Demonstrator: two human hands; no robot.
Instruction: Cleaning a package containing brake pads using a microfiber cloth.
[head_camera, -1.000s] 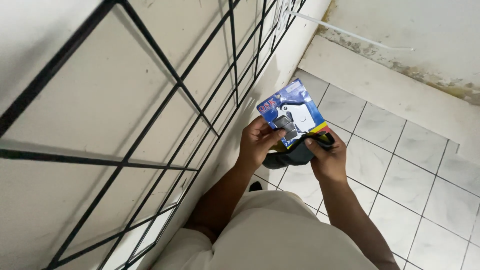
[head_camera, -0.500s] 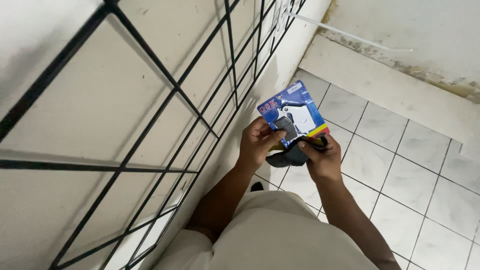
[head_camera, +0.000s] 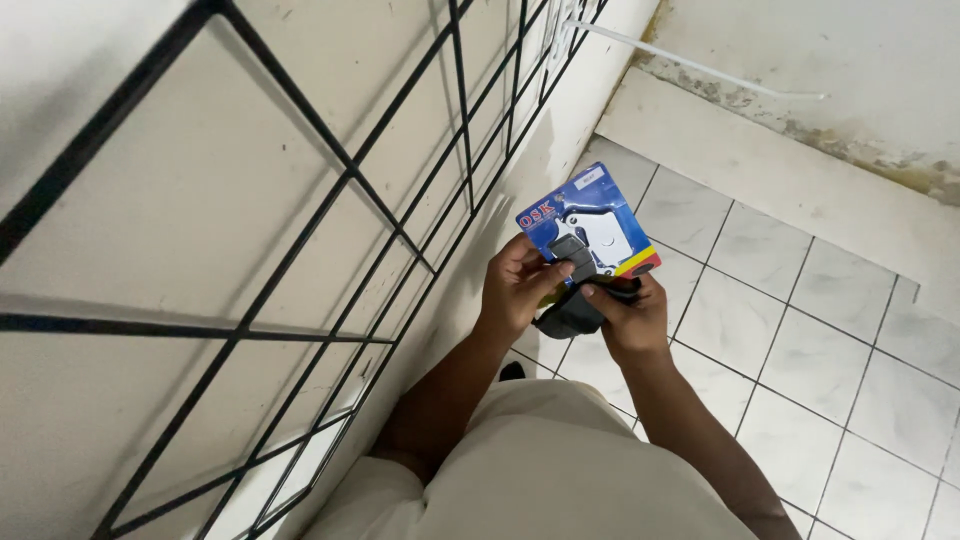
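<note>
Wire grid (head_camera: 330, 200) stood just left of the L hand (head_camera: 515, 290). L hand pinched one blue card pack (head_camera: 590, 225) by its lower edge; pack stuck up above both hands. R hand (head_camera: 628, 318) closed on one dark pouch (head_camera: 570, 312), prob. soft cloth, below the pack. Pack looked light, stiff, slick; grip at edges.

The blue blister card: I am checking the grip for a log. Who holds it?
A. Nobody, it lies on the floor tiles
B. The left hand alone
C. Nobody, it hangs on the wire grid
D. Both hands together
D: the left hand and right hand both grip the blue blister card with a dark part, above the floor tiles.
</note>
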